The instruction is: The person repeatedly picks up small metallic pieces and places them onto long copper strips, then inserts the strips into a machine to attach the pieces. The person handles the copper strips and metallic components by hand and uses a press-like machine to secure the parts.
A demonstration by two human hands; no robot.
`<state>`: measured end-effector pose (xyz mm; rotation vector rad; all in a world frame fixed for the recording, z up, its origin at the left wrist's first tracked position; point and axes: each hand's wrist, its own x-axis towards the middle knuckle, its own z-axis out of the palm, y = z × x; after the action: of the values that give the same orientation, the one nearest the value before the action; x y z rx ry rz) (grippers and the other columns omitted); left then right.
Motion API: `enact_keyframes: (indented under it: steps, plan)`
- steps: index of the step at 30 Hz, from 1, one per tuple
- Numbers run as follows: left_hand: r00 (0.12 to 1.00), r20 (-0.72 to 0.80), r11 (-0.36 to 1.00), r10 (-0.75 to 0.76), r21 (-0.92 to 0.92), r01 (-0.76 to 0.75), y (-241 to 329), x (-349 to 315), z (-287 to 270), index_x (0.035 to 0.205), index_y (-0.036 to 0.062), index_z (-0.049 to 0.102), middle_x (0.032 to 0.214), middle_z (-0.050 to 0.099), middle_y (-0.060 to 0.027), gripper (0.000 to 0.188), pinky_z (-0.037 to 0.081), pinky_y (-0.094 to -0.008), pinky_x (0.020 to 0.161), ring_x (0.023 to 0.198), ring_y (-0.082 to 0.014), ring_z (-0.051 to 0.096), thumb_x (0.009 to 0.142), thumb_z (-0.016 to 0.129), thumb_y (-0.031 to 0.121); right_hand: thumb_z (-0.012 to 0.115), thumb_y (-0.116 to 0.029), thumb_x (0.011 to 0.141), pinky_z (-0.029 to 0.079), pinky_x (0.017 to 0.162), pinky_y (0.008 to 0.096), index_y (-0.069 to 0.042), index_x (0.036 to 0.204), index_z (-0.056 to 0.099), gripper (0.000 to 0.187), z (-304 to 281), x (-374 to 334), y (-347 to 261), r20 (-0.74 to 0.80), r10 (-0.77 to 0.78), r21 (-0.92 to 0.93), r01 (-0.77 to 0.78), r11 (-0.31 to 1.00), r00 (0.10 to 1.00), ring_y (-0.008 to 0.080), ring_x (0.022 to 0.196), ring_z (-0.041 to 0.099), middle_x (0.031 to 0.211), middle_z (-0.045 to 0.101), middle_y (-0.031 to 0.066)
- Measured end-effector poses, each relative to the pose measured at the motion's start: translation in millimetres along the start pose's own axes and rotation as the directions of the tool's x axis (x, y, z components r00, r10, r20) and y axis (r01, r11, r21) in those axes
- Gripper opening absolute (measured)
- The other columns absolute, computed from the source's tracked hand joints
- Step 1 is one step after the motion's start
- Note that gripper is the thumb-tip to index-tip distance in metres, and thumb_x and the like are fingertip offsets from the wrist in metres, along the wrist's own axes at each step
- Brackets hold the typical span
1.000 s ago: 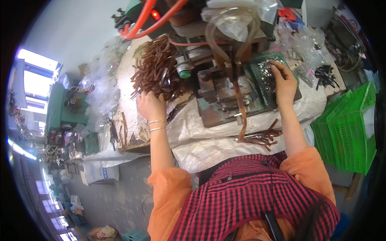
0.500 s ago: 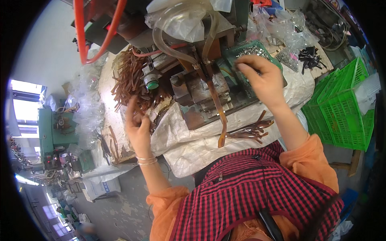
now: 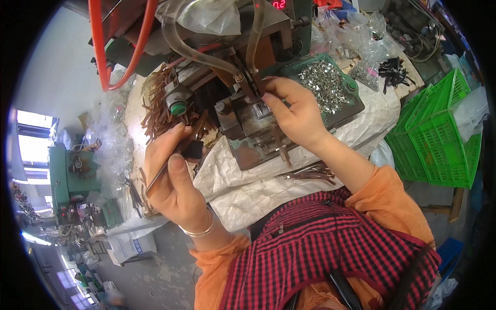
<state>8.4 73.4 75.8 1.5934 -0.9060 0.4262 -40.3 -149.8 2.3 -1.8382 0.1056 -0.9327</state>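
Observation:
My left hand (image 3: 178, 178) is closed on a thin brown strip (image 3: 161, 175), which slants up from the palm past the fingertips. Just beyond it lies a heap of similar brown strips (image 3: 155, 106). My right hand (image 3: 299, 113) reaches into the press (image 3: 248, 121), thumb and forefinger pinched together at its metal die block (image 3: 262, 109). Whatever the pinch holds is hidden by the fingers. Right of that hand sits a green tray (image 3: 353, 87) of small shiny metal pieces (image 3: 323, 82). A bundle of brown strips (image 3: 314, 174) rests on the white sheet before the press.
Clear hoses (image 3: 178, 39) and a looped red hose (image 3: 106, 57) hang over the work. A green-capped cylinder (image 3: 177, 107) juts out left of the die. Plastic bags (image 3: 356, 39) lie at the far right, near black pieces (image 3: 394, 72). A green crate (image 3: 434, 134) stands right.
My right hand has moved left from the metal pieces to the die. My left hand has come nearer, bringing a brown strip from the heap. The long strip hanging from the press no longer shows there.

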Motion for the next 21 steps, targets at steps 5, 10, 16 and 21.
enact_keyframes:
  steps: [5,10,16,21]
  plan:
    - [0.992,-0.091,0.995,-0.086,-0.052,0.081,-12.7,-6.3,18.1,0.122,-0.0070,0.067,0.118,0.067,-0.0192,0.028,0.059,-0.0315,0.083,0.103,-0.0257,0.068,0.106,0.058,0.013,0.063,-0.006,0.097,0.052,0.083,0.0292,0.003,0.106,0.071,0.015,0.0,-0.3,-5.1,0.140,0.310,0.377,-0.340,0.861,0.940,0.0179,0.089,0.069,0.098,0.075,0.0108]
    - [0.953,-0.237,0.946,-0.191,-0.302,0.114,-7.6,-2.9,22.2,0.109,-0.0066,0.066,0.099,0.071,-0.0184,0.017,0.060,-0.0306,0.070,0.089,-0.0229,0.070,0.102,0.063,0.009,0.065,-0.007,0.098,0.051,0.083,0.0256,0.005,0.104,0.070,0.015,6.7,-3.5,-3.4,0.044,0.257,0.362,-0.255,0.896,0.966,0.0108,0.089,0.067,0.096,0.075,0.0087]
    - [0.938,-0.333,0.982,-0.097,-0.183,0.037,-17.8,25.9,38.4,0.100,-0.0071,0.070,0.094,0.073,-0.0141,0.014,0.052,-0.0240,0.076,0.084,-0.0176,0.069,0.096,0.073,0.006,0.065,-0.002,0.096,0.050,0.083,0.0251,0.004,0.105,0.063,0.011,6.7,-7.1,0.8,0.100,0.242,0.342,-0.262,0.902,0.965,0.0091,0.088,0.066,0.092,0.072,0.0078]
    - [0.935,-0.337,0.982,-0.108,-0.181,0.048,-17.2,28.0,40.3,0.101,-0.0070,0.071,0.092,0.074,-0.0139,0.015,0.052,-0.0251,0.076,0.081,-0.0165,0.068,0.096,0.073,0.006,0.065,-0.001,0.095,0.049,0.083,0.0237,0.003,0.117,0.055,0.024,15.8,-13.7,-10.7,0.057,0.301,0.551,-0.281,0.785,0.952,0.0074,0.086,0.063,0.094,0.072,0.0055]
